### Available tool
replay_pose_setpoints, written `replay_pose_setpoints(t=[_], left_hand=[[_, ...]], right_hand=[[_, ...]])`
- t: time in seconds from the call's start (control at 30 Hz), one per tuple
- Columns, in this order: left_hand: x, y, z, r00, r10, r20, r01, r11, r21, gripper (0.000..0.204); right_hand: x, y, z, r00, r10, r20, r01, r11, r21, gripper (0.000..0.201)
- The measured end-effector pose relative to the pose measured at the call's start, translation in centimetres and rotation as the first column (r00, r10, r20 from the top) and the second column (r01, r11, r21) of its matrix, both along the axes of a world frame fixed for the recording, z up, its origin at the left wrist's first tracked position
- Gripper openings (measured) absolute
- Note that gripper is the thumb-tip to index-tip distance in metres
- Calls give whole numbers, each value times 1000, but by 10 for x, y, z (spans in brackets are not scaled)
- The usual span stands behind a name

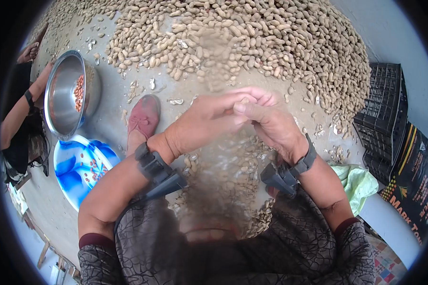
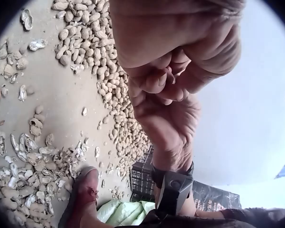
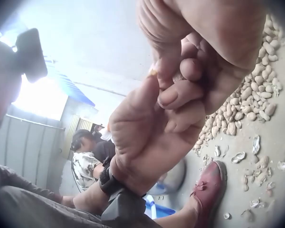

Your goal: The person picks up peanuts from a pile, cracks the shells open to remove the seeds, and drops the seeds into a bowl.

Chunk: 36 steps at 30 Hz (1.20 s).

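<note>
Both hands meet over the floor, fingers curled in against each other. The left hand and right hand hold a peanut between them, mostly hidden by the fingers. Only a small pale bit of shell shows at the thumb tips in the right wrist view. From the left wrist side, the fingers of the left hand bend down onto those of the right hand. Below the hands lies a heap of shells, between the person's feet. A large pile of unshelled peanuts spreads in front.
To the left stand a steel bowl with red kernels and a blue-and-white basin with a few more. Another person's arm reaches to the bowl. Black crates, a green sack and a black printed bag are at right.
</note>
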<state>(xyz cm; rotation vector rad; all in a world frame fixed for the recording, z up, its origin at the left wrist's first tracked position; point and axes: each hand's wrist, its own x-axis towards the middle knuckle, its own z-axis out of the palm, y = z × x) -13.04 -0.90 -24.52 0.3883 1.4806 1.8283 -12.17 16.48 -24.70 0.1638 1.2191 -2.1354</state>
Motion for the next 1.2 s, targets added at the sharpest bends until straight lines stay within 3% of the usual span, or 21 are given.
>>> replay_pose_setpoints(t=[0.07,0.17,0.27,0.4,0.47,0.57,0.7,0.8,0.97,1.1,1.2], left_hand=[[-1,0,6,999,1,51,0,1000,-21,37],[-1,1,9,996,56,63,-56,998,3,37],[-1,-2,8,999,33,19,-32,999,-40,24],[-1,-4,4,996,-9,86,6,999,33,27],[-4,-4,5,982,-5,189,8,1000,-17,31],[-2,-1,1,994,17,111,-13,999,-33,34],[0,0,0,994,4,113,-2,1000,-20,35],[1,-4,4,999,-3,43,3,1000,12,35],[-4,-8,6,990,56,131,-43,994,-98,25],[-4,-4,-8,956,159,247,-159,987,-20,27],[-5,-5,-3,915,239,326,-225,971,-78,28]], right_hand=[[1,-2,3,995,-68,-68,73,995,75,28],[-3,1,10,997,-32,-68,41,990,137,29],[-3,2,5,999,-1,-42,9,982,187,29],[0,1,0,998,-26,-49,36,978,204,28],[-3,1,1,1000,25,11,-26,998,63,28],[-2,-3,0,996,53,-72,-52,999,14,30],[1,-1,-4,999,42,-16,-42,999,10,28],[2,-3,-2,997,17,-71,-14,999,47,25],[1,-11,8,995,-16,-94,34,979,202,26],[-5,-13,-1,996,72,-52,-59,975,216,27],[-11,-14,7,977,103,-186,-49,960,277,27]])
